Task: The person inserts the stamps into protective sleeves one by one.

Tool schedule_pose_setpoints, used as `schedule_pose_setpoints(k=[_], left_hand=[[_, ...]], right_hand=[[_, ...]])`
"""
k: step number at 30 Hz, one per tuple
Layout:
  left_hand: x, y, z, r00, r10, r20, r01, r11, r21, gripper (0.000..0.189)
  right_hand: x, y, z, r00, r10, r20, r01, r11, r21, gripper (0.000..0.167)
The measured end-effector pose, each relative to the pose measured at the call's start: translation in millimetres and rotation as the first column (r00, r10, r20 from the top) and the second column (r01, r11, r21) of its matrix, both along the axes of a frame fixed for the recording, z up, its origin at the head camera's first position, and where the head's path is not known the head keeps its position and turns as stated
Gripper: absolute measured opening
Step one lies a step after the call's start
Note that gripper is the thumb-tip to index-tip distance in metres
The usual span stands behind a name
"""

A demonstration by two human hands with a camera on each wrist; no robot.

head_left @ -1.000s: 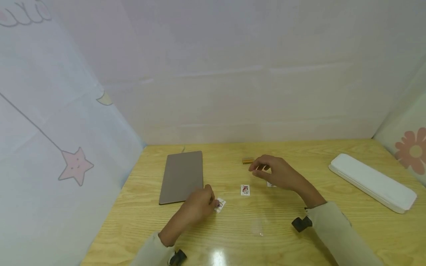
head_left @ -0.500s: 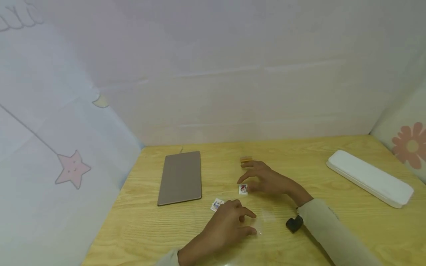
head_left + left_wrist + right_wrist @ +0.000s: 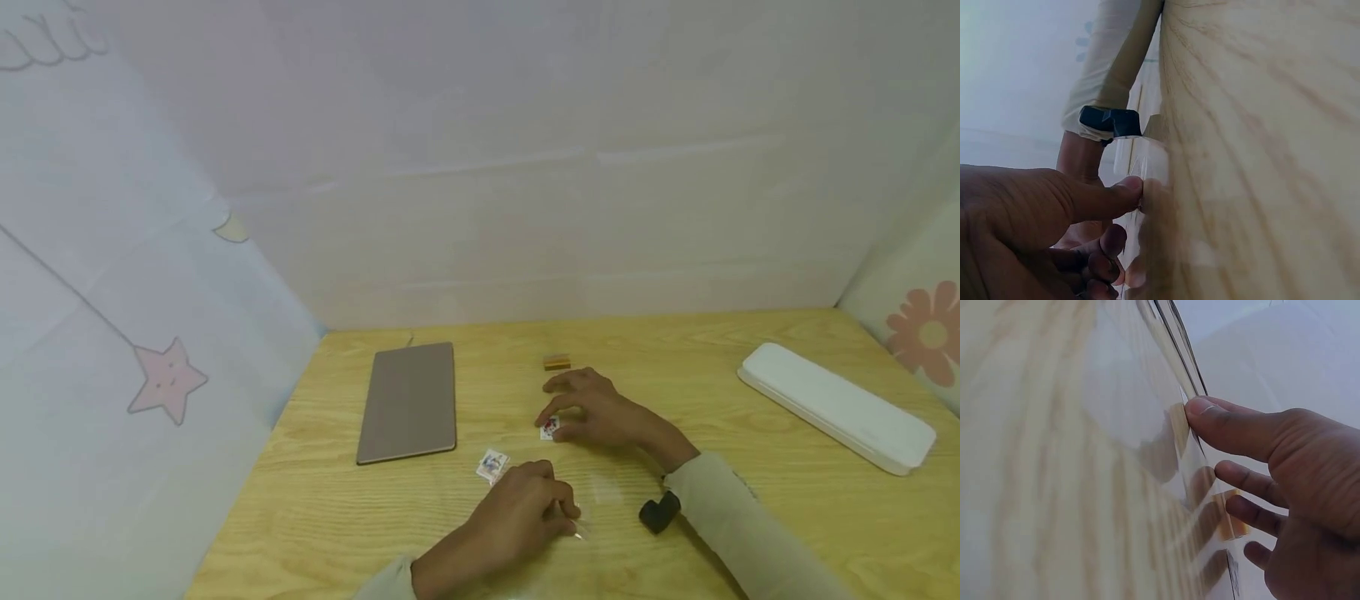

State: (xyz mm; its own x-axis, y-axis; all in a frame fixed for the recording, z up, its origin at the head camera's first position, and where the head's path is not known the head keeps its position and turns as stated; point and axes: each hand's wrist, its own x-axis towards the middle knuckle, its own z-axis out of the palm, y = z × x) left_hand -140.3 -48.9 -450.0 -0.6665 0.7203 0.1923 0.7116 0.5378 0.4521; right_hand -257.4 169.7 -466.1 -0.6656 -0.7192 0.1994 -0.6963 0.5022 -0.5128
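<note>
In the head view my left hand (image 3: 517, 517) is low over the middle of the table, thumb and fingertips pinching a thin clear plastic film (image 3: 582, 527). The left wrist view shows that film (image 3: 1141, 159) rising beside the thumb. My right hand (image 3: 600, 412) reaches across a small white card with a red and dark print (image 3: 550, 427). Its index fingertip and thumb rest at opposite edges of the card, the other fingers spread. Another small printed card (image 3: 492, 463) lies just beyond the left hand, possibly overlapping one beneath.
A grey-brown flat board (image 3: 408, 402) lies at the left, and a small orange-brown block (image 3: 557, 362) sits behind the right hand. A long white case (image 3: 836, 408) is at the right of the wooden table (image 3: 660, 342). Pale cloth walls (image 3: 480, 217) enclose the table.
My left hand has left the card near the board, moved right and pinched the clear film. The right hand has come left and nearer, onto the middle card.
</note>
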Motion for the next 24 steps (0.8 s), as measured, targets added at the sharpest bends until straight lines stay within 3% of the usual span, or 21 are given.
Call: schedule_pose_setpoints(k=[7,14,19,24], left_hand=[[-2.6,-5.7,5.8,0.994,0.049,0.100,-0.056,0.996,0.068,0.004],[-18.7,-22.8,27.2,0.981,0.119,0.152,-0.152,0.962,0.226,0.005],[-29.0,-38.8,39.1,0.967,0.170,0.188,-0.218,0.937,0.274,0.009],[-35.1,-50.8,44.4,0.963,0.181,0.200,-0.237,0.921,0.308,0.011]], right_hand=[[2.5,-2.3,0.1,1.000,-0.023,-0.004,0.023,1.000,0.004,0.012],[6.3,-6.0,5.9,1.000,0.000,0.014,0.000,1.000,0.006,0.007],[7.4,-9.1,6.3,0.999,-0.018,0.051,0.017,1.000,0.020,0.011],[9.9,-12.4,7.1,0.988,-0.083,0.131,0.078,0.996,0.044,0.023]])
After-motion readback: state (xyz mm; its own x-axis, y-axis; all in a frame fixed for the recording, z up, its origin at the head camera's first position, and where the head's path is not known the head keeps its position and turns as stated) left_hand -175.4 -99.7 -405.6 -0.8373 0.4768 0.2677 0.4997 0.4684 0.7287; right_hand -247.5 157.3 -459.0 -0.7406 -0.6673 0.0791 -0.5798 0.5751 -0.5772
